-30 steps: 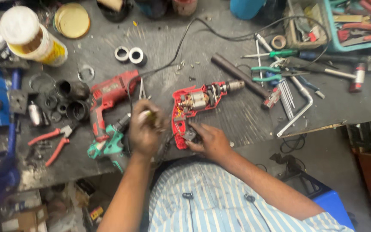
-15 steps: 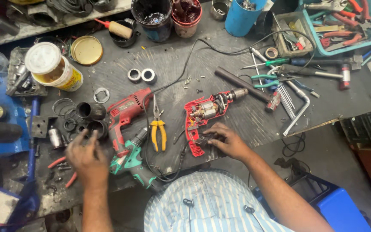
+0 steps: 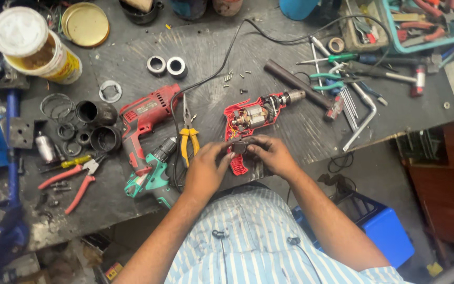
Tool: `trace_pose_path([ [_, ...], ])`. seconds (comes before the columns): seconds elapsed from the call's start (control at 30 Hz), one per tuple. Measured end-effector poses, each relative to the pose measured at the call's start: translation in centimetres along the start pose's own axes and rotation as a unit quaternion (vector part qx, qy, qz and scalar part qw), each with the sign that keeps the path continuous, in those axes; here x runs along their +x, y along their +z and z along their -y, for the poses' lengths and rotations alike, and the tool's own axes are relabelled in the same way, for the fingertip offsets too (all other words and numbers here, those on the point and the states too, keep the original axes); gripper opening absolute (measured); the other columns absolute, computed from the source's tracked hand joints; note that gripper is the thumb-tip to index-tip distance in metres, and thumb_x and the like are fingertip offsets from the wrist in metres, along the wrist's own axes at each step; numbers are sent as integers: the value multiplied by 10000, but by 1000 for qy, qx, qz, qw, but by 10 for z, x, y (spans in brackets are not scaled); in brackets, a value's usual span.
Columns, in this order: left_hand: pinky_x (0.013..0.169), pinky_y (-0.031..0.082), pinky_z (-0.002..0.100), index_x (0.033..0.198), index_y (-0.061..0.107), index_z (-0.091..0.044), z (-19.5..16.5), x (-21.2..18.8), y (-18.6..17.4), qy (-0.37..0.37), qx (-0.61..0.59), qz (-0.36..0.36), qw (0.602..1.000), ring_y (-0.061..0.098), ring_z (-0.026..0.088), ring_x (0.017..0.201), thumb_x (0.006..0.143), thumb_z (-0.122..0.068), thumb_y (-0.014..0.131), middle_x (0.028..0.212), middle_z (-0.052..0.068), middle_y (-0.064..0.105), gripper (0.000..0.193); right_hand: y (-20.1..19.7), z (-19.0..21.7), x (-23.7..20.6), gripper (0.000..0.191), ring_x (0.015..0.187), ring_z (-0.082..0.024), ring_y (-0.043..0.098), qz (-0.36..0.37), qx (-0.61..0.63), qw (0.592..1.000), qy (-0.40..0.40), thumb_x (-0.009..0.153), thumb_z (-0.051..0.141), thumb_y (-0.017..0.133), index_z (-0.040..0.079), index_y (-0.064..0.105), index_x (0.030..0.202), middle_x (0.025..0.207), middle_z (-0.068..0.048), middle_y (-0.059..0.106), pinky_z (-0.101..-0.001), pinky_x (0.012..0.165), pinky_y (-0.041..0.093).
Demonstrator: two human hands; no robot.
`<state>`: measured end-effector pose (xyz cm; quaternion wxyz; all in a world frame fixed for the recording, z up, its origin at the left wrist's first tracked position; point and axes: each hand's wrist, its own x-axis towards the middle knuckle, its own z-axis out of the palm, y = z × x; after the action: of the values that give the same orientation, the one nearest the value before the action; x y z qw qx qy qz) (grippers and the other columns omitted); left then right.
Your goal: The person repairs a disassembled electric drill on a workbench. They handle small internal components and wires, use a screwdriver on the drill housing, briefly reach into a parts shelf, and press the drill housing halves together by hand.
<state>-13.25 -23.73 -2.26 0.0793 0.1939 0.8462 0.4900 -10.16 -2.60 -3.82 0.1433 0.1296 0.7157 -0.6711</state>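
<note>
A small dark part [image 3: 239, 146] is pinched between the fingers of the left hand [image 3: 206, 171] and right hand [image 3: 271, 154], just above the opened red drill [image 3: 253, 120] lying on the tabletop [image 3: 211, 58]

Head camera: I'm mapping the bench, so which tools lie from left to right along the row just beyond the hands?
Red-handled pliers → green cordless drill → yellow-handled pliers → opened red drill, with the left hand and right hand at its grip.

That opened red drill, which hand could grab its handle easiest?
Probably the right hand: it lies right against the opened red drill. The left hand sits farther over, beside the yellow pliers.
</note>
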Motion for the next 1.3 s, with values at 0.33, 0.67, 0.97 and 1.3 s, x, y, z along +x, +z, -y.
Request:
trace_pose_path([
  [0.33, 638, 565, 338, 959, 738, -39, -3, -4, 28, -144, -20, -75, 987, 717, 224, 728, 900, -159, 746, 885, 108, 708, 134, -19, -25, 16, 326, 792, -73, 660, 38, -2, 997, 68, 974, 171, 697, -21, 714, 1236, 941, -17, 750, -248, 711, 563],
  [0.67, 676, 586, 309, 1085, 750, -54, -15, -12, 41, -201, -22, -119, 972, 753, 197, 760, 913, -156, 742, 964, 107, 747, 201, -19, -32, 16, 231, 794, -141, 741, 12, 122, 983, 138, 924, 111, 724, -44, 688, 1091, 921, -86, 767, -258, 722, 616],
  [0.97, 712, 595, 352, 1192, 740, -70, -23, -28, 33, -197, 13, -56, 979, 750, 239, 810, 770, -97, 775, 951, 139, 704, 424, -19, -42, 22, 154, 775, -144, 730, 7, 119, 986, 120, 927, 117, 745, -23, 692, 968, 889, -91, 745, -269, 713, 624],
  [1.3, 718, 595, 344, 970, 788, -57, -17, -31, 51, -222, -15, -73, 972, 760, 230, 783, 830, -116, 771, 925, 109, 747, 153, -14, -42, 23, 156, 785, -140, 735, -10, 127, 987, 93, 941, 112, 738, -12, 653, 985, 888, -77, 733, -276, 732, 636],
])
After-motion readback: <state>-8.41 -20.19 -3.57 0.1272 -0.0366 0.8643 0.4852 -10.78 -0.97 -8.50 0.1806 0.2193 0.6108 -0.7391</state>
